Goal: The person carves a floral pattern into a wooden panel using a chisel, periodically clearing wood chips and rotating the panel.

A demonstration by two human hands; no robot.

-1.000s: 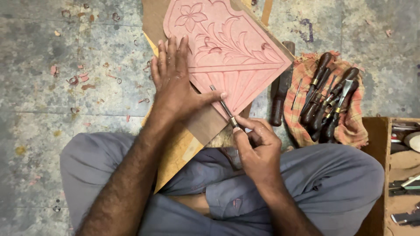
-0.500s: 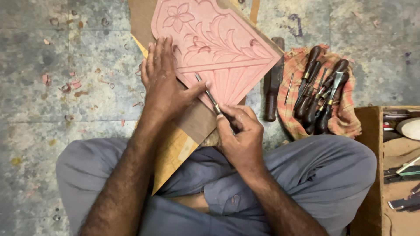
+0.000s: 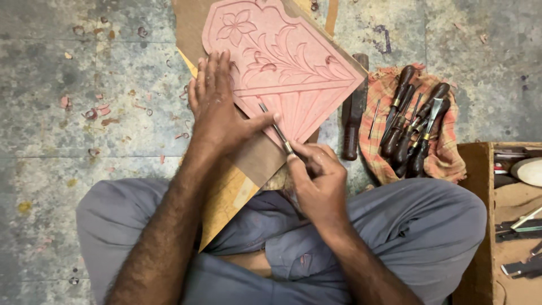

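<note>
Pink carved panel (image 3: pixel 282 73) at upper centre, propped on a board over the lap. Left hand (image 3: pixel 217 110) flat, fingers spread, pinning it. Right hand (image 3: pixel 319 181) clenched round a slim chisel (image 3: pixel 276 130), tip beside the left thumb: likely slip onto it. Crowded right by tool bundle (image 3: pixel 412 124); open floor (image 3: pixel 84 85) left.

Carved panel (image 3: pixel 282 68): matt pink, smooth relief. Chisel (image 3: pixel 275 127): bright metal blade. Spare tool handles (image 3: pixel 406 118): dark glossy wood. Checked cloth (image 3: pixel 446 158): woven, frayed. Floor (image 3: pixel 84 113): rough, stained concrete.
</note>
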